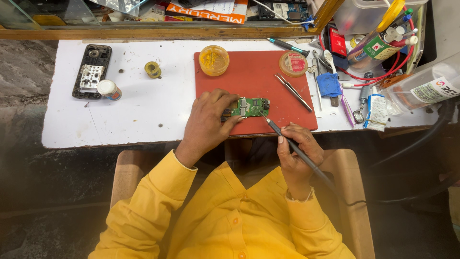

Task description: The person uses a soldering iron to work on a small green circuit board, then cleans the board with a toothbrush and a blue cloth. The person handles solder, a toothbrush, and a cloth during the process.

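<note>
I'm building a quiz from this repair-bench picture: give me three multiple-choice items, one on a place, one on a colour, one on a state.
1. Where does the green circuit board lie?
A. on the red mat
B. in the clear tub
C. on the person's lap

2. What colour are the person's sleeves?
A. blue
B. yellow
C. white

3. What is the right hand doing?
A. resting flat and empty
B. gripping the soldering iron, tip at the board
C. holding the tweezers

Answers:
1 A, the board sits on the mat's near part, pinned by the left hand.
2 B, both sleeves are yellow.
3 B, the fingers wrap the iron's dark handle, while the tweezers lie untouched on the mat.
</note>
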